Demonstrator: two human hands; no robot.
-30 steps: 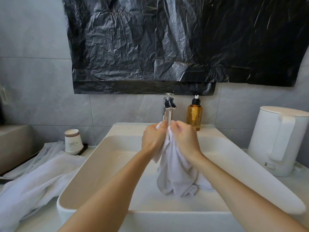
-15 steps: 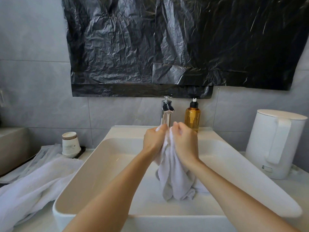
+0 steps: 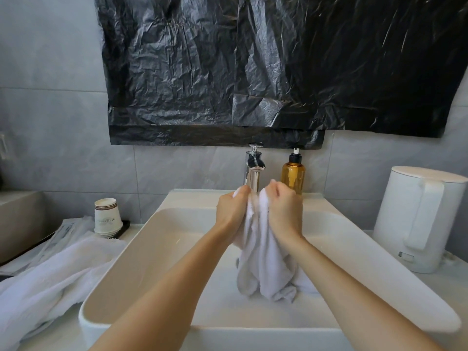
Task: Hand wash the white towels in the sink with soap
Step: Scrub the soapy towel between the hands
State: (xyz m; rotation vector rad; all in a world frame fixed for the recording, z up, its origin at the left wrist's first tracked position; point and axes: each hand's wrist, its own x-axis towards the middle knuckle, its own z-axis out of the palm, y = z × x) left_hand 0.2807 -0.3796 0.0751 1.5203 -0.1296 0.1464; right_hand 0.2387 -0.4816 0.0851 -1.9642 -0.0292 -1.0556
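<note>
Two hands gripped one white towel (image 3: 263, 269) over the sink (image 3: 379, 262). The left hand (image 3: 231, 211) and right hand (image 3: 285, 209) were side by side, fingers curled tight into the bunched cloth, whose tail hung down into the basin. A second white towel (image 3: 50, 269) lay on the counter against the rim. The knuckles sat just in front of the chrome faucet (image 3: 253, 171) and the amber pump bottle (image 3: 293, 173) — a hard scrubbing stroke could topple the bottle, or fling water toward the white kettle (image 3: 417, 219).
</note>
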